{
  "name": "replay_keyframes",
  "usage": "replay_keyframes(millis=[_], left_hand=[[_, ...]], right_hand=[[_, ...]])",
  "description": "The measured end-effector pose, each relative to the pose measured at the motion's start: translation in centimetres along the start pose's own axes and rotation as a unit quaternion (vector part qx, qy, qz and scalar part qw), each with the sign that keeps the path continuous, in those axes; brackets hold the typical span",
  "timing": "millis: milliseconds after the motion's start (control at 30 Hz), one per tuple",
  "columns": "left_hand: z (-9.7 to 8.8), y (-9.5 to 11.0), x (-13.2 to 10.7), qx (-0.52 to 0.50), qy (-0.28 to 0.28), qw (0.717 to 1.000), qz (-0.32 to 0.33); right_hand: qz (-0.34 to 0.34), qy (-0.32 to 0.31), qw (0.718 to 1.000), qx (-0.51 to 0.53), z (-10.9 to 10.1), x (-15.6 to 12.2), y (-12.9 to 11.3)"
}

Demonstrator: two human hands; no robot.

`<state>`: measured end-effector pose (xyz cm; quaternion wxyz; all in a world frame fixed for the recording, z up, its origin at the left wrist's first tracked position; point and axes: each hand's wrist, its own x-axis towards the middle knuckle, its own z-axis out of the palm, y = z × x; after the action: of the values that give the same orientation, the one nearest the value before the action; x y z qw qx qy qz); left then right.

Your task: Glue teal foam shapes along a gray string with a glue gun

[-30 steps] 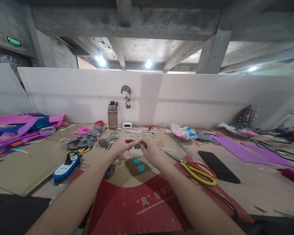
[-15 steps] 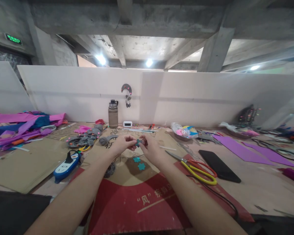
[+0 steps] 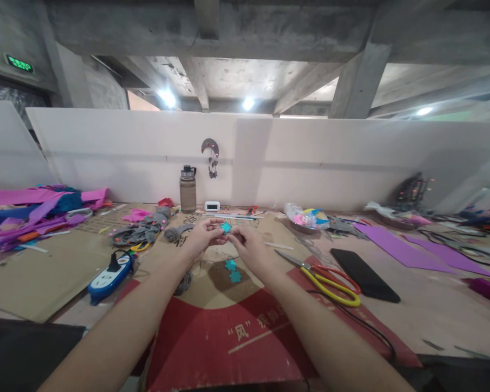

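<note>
Above the cardboard, my left hand pinches a small teal star-shaped piece between thumb and fingers. Its flat face is turned towards me. My right hand is closed just to the right, thumb and fingertips at the lower edge of the star; what they grip is too small to make out. Below the hands, two more teal pieces lie close together on the cardboard. A small ball of grey yarn sits beside my left forearm.
Scissors with red and yellow handles lie right of my right arm, beside a black phone. A blue power strip is on the left. A bottle and small white clock stand at the back.
The held star has turned to show its face and sits slightly higher. My right fingertips have shifted down along it. The upper loose teal piece lies slightly closer to the other.
</note>
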<state>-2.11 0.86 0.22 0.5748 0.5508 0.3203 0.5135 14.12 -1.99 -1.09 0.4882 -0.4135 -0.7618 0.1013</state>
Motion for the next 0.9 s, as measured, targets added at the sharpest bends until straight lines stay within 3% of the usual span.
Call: replay_keyframes(millis=[367,667,900], left_hand=[[0.3,0.4,-0.2,-0.040,-0.006,0.999,0.005],[-0.5,1.2,0.1,-0.087,0.052,0.994,0.045],[-1.8,2.6,0.4,-0.208,0.125,0.967,0.079]], right_hand=[[0.027,0.024,0.999,-0.001,0.1,-0.1,0.2],[0.040,0.011,0.999,0.023,0.4,-0.1,0.6],[0.049,-0.002,0.998,0.038,0.3,0.0,0.6]])
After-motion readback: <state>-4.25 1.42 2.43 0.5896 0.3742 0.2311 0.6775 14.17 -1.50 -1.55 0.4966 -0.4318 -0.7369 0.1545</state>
